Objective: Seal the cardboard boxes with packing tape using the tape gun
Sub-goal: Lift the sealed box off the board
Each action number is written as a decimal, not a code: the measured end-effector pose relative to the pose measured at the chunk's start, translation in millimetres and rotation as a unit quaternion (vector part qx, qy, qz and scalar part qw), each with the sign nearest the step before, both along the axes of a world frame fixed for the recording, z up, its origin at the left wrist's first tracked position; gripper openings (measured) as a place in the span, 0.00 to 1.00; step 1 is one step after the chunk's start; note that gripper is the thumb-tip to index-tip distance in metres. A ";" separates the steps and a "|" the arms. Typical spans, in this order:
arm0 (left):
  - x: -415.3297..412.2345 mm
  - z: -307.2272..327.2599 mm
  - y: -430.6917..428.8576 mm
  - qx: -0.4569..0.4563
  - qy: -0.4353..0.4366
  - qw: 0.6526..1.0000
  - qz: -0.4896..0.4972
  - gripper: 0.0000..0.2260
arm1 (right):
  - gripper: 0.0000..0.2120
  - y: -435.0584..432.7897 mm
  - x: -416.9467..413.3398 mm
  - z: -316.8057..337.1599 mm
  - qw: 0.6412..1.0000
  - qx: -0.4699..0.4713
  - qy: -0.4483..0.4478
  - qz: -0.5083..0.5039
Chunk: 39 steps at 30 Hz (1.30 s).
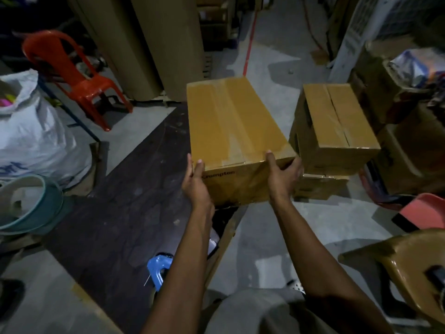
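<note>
Both holds sit at the near end of the cardboard box (233, 121), so its far end has nothing under your control. If it is clear of the tabletop (115, 213), the weight ahead of your hands could tip it forward and down. In this dim light I can't tell whether the base rests on the tabletop's far corner or hangs just off it. Treat it as unsupported.

The stacked box (337, 121) stands just beside it on the right. A swing that way could clip the stack and shove its top carton off the one below.

The tape gun (159, 268) lies near the tabletop's edge, right beside your left forearm. Drawing that arm back carelessly could knock it to the floor (265, 237), or drag your skin over its cutter.

Your left grip (195, 179) clasps the near left corner, with the thumb on the top edge and the fingers down the side. Your right grip (281, 177) clasps the near right corner, with the thumb on top and the fingers wrapped round the side. The box therefore sits between the two grips and runs away from you, its glossy taped top facing up. The tape seems to cover the seam already.
</note>
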<state>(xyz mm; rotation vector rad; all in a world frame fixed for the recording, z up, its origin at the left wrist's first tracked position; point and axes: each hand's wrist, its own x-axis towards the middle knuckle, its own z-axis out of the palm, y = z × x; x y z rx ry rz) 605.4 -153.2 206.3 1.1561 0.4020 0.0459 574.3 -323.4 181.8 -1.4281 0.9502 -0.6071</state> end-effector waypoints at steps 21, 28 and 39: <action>-16.0 31.3 -309.4 -0.016 0.035 0.995 -0.088 0.33 | 0.38 -276.8 -64.9 42.8 0.988 -0.064 -0.044 -0.133; -10.5 6.5 -380.0 0.033 0.037 0.989 -0.138 0.34 | 0.42 -341.9 -72.4 10.1 0.983 -0.012 -0.066 -0.168; 91.7 -25.6 -507.0 0.057 0.019 0.972 -0.228 0.36 | 0.40 -476.4 5.7 -29.5 0.980 0.075 -0.092 -0.158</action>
